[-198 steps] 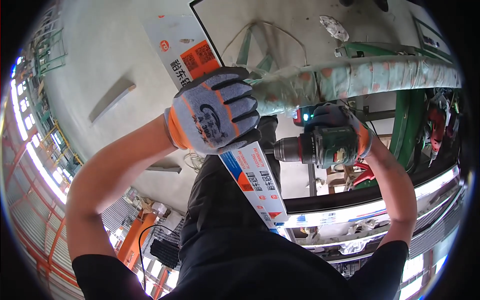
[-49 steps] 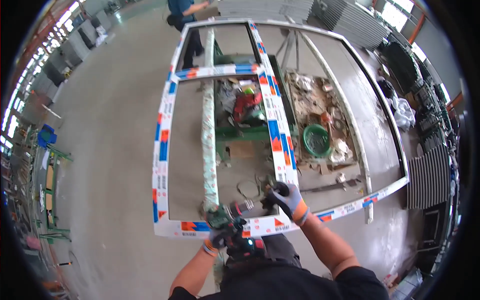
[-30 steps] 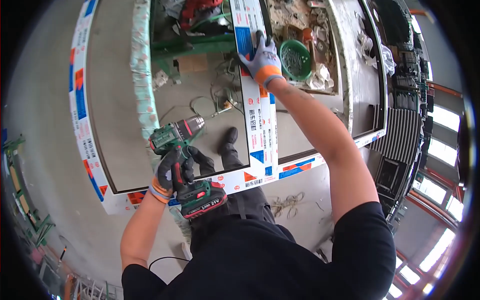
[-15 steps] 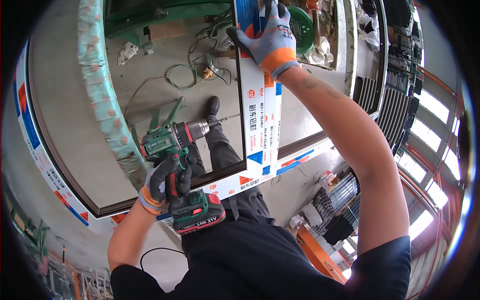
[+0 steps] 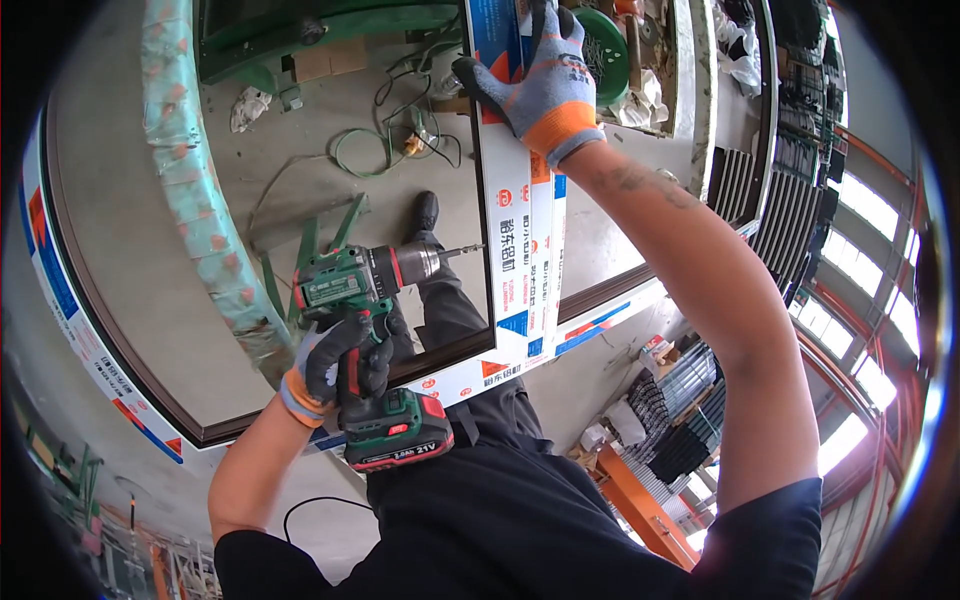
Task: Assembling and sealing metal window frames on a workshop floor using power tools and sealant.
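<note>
My left hand (image 5: 335,362), in a grey and black glove, is wrapped round the grip of a green and black cordless drill (image 5: 340,280). Its battery pack hangs near my waist. The drill bit (image 5: 462,250) points right, its tip at the near edge of an upright bar (image 5: 511,215) of a dark metal frame; whether they touch, I cannot tell. Printed protective film covers the bar's face. Over the bar's upper part lies my right hand (image 5: 550,85), gloved in grey with an orange cuff. Its thumb reaches past the left edge, fingers stretched apart; some fingertips are cut off by the picture's top.
A padded support beam (image 5: 185,150) wrapped in teal film runs under the frame at left. Beyond the opening, a green cable (image 5: 365,150) lies coiled on the floor. A green bowl of screws (image 5: 603,60) stands by my right hand. Stacked profiles (image 5: 690,385) lie at right.
The drill has shifted slightly right and down, bringing its bit tip closer to the bar's edge. My right hand stays on the bar in nearly the same place.
</note>
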`<state>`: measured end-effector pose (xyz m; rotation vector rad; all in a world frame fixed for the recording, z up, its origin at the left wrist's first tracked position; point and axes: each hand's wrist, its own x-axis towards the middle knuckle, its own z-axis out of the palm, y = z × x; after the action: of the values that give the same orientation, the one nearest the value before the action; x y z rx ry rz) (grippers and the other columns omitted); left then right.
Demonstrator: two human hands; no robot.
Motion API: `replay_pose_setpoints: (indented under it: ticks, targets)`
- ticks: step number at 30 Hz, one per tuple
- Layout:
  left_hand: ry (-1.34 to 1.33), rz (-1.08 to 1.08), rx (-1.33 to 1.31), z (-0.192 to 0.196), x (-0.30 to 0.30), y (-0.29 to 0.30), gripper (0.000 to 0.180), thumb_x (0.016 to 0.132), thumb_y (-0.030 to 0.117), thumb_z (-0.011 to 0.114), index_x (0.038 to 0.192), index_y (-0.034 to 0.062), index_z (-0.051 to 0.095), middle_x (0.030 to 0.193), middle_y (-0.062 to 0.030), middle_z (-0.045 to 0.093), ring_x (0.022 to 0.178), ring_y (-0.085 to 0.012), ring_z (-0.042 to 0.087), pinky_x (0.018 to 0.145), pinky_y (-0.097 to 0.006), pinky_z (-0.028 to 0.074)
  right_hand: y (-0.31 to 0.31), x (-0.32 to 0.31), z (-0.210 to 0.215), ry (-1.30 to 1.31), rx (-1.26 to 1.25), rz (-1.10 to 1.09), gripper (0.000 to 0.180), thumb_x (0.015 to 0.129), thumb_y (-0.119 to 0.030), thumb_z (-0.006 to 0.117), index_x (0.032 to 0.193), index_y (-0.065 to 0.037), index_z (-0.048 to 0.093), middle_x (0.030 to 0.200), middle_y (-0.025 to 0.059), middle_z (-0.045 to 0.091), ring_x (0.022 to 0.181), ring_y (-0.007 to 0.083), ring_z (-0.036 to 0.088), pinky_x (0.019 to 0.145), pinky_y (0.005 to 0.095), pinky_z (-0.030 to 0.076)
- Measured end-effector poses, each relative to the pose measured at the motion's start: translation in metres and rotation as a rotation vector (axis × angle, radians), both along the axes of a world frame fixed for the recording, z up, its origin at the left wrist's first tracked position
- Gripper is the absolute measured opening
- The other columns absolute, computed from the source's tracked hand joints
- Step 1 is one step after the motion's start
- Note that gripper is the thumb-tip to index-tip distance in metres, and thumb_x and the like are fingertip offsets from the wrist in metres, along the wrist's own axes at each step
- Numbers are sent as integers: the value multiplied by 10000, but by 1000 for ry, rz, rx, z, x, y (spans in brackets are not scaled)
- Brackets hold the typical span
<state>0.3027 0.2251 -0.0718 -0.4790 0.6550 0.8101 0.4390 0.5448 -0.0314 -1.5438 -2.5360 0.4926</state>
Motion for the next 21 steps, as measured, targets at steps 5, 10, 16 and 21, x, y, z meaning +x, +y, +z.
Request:
replay_pose_setpoints:
  ticks: [5,10,16,21]
  targets:
    - [94,-120,99,4,-2,5,537,898,428,590,1172,-31,541,720,-46,575,548,-141,533,517,-276,433,0,-1,3,13,-36,-24,1010,695,-367,798,1471,-28,248,1397,337,358,1279,462,407,1048,436,404]
    - [154,-127,109,-1,4,-1,546,894,435,604,1170,-31,540,714,-52,568,535,-144,526,510,-282,440,1,1,0,-5,1,0,1015,696,-375,798,1471,-26,244,1396,333,365,1280,459,405,1054,440,395]
    - [36,18,25,9,9,-1,389,885,279,676,1166,33,570,902,-92,655,622,-126,619,509,-238,488,-1,-2,3,-35,-8,-22,1017,695,-369,801,1473,-42,235,1379,310,378,1249,449,436,1024,449,423]
    - [28,46,35,7,12,-3,429,873,288,688,1192,33,558,950,-100,657,621,-118,618,501,-233,487,0,1,0,20,35,21,1000,693,-340,807,1470,-59,244,1347,291,394,1184,441,485,966,450,466]
